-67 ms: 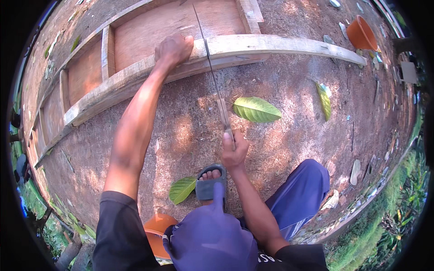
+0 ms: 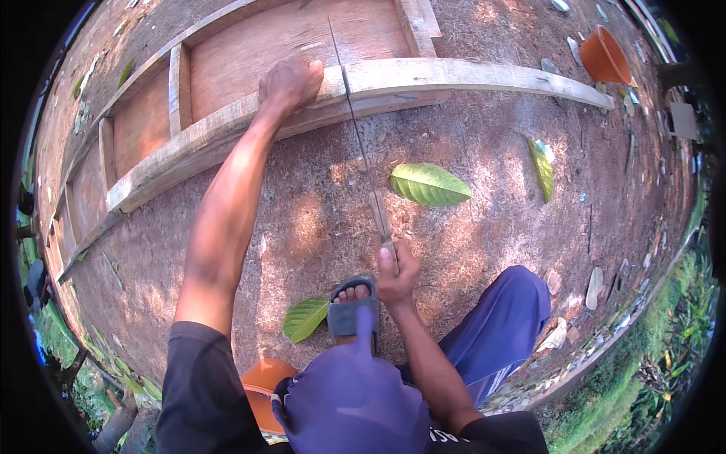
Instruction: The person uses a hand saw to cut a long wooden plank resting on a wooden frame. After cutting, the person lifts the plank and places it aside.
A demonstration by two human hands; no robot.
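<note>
A hand saw (image 2: pixel 355 121) with a long thin blade lies across a pale wooden plank (image 2: pixel 454 74). My right hand (image 2: pixel 398 272) is wrapped round its wooden handle, below the plank and over the ground. The blade meets the plank just right of my left hand (image 2: pixel 290 85), which is closed over the plank's top edge. This plank runs along the near side of a wooden frame (image 2: pixel 180 87) with a reddish board inside it and several crosspieces. Its right end sticks out past the frame.
Green leaves (image 2: pixel 429 184) lie on the brown ground near the saw. An orange bucket (image 2: pixel 605 57) stands tilted at the far right, and another orange container (image 2: pixel 265 378) is beside my legs. My sandalled foot (image 2: pixel 352 306) rests below the saw handle.
My right hand has drawn the saw back toward me and slightly right, its blade still across the plank. My left hand has stayed in place on the plank.
</note>
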